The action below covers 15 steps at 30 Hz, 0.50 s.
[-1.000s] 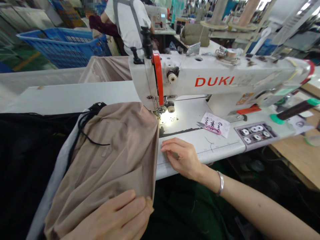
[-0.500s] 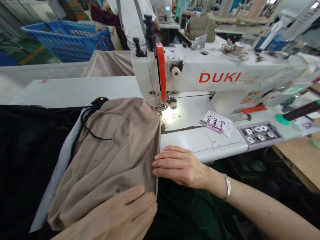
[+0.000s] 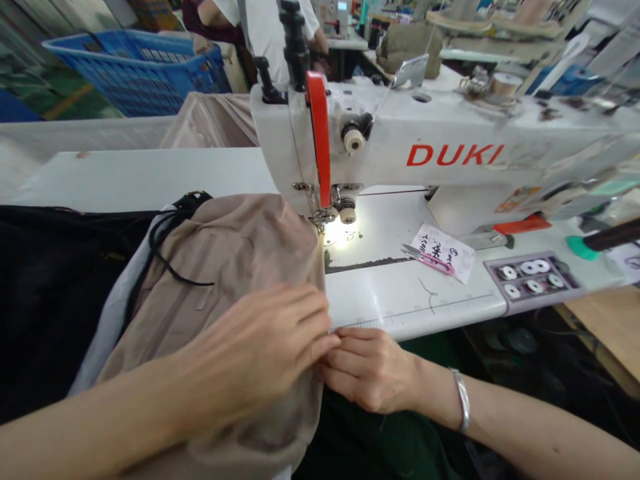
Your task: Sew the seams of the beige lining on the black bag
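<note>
A beige fabric piece lies bunched on the white sewing table, its right edge running up to the presser foot of the white DUKI sewing machine. My left hand rests flat on the cloth near its right edge, fingers stretched toward the hem. My right hand is curled at the table's front edge, its fingers pinching the same fabric edge just beside my left fingertips. A black cord crosses the fabric's upper left.
Pink thread snips lie on a paper slip right of the needle. A tray of bobbins sits further right. Black cloth covers the left. A blue crate and another person stand behind the machine.
My left hand has moved up and forward from the lower fabric edge onto the cloth. My right hand has slid back from the table top to the front edge, meeting the left at the hem.
</note>
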Tool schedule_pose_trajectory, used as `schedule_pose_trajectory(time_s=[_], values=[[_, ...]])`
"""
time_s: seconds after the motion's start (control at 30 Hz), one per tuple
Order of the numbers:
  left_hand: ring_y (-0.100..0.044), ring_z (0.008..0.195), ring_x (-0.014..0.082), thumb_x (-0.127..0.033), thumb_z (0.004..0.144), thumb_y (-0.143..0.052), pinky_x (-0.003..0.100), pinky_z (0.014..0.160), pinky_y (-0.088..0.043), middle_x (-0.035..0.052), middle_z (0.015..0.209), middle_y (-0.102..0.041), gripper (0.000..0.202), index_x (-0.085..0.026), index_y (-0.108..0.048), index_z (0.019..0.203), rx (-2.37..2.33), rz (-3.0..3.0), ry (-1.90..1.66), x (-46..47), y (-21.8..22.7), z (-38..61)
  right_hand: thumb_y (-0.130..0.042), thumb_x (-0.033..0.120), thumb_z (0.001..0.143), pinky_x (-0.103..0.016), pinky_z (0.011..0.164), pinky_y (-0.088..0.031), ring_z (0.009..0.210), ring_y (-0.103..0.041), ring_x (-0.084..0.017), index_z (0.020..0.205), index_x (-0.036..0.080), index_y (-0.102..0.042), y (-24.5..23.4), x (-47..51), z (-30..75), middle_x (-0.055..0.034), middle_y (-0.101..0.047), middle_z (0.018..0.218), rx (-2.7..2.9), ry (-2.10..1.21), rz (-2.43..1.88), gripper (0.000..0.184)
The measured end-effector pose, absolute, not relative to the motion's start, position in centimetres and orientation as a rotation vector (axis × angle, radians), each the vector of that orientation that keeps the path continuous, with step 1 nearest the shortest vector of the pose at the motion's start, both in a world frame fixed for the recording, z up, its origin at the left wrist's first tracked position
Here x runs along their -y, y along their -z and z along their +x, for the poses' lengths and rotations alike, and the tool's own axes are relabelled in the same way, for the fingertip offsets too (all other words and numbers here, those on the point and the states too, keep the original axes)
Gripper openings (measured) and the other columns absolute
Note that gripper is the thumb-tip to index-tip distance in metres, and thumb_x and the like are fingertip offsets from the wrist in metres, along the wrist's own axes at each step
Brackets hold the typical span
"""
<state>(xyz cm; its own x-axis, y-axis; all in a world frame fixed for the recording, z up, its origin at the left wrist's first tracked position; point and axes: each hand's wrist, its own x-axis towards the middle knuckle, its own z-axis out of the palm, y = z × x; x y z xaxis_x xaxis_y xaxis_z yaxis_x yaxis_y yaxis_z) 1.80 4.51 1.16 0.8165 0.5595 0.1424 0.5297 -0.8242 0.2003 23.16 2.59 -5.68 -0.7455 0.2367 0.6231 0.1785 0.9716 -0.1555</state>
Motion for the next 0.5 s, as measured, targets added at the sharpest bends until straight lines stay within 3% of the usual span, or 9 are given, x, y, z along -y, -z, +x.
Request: schedule_pose_trajectory(time_s=[0.1,0.17,0.3,0.4,0.5], values=[[-0.055,0.119,0.0233,-0.028,0.105,-0.044,0.040,0.099,-0.042,0.0074,0.122,-0.064,0.024,-0.017,-0.063,0.113,-0.989,3.057,-0.158,-8.7,1.5,0.1,-0.049,0.013,0.100,-0.030,0.091,-0.058,0.091,-0.071,-0.018,0.090,0.009,-0.072,5.8,-2.5,23.2,-0.0083,-0.075,0.095,2.406,-0.143,-0.308,0.025],[-0.056,0.118,0.0261,-0.030,0.104,-0.046,0.042,0.098,-0.043,0.0091,0.118,-0.064,0.024,-0.015,-0.064,0.109,-1.048,3.101,-0.130,-10.5,3.0,-1.7,-0.048,0.014,0.100,-0.030,0.095,-0.057,0.095,-0.072,-0.019,0.094,0.008,-0.073,5.7,-2.4,23.3,-0.0085,-0.076,0.098,2.413,-0.170,-0.309,0.027],[-0.060,0.097,0.0262,-0.035,0.101,-0.049,0.043,0.088,-0.043,0.0084,0.099,-0.066,0.025,-0.015,-0.064,0.102,-1.310,3.099,-0.136,-11.6,3.4,-3.9,-0.049,0.014,0.099,-0.030,0.093,-0.059,0.093,-0.072,-0.019,0.094,0.008,-0.074,5.6,-2.5,23.2,-0.0083,-0.076,0.097,2.415,-0.200,-0.305,0.026],[-0.061,0.099,0.0239,-0.033,0.102,-0.048,0.042,0.091,-0.043,0.0076,0.110,-0.067,0.025,-0.016,-0.063,0.113,-1.336,3.072,-0.198,-11.4,2.5,-2.8,-0.048,0.013,0.098,-0.030,0.090,-0.060,0.091,-0.073,-0.020,0.093,0.007,-0.075,5.5,-2.5,23.0,-0.0089,-0.077,0.096,2.378,-0.215,-0.324,0.028],[-0.059,0.118,0.0239,-0.032,0.103,-0.045,0.040,0.100,-0.044,0.0087,0.129,-0.064,0.034,-0.015,-0.059,0.129,-1.219,3.048,-0.321,-11.3,2.7,-0.7,-0.048,0.013,0.098,-0.030,0.091,-0.060,0.091,-0.073,-0.020,0.093,0.007,-0.075,5.4,-2.5,22.9,-0.0090,-0.077,0.097,2.379,-0.221,-0.333,0.028]])
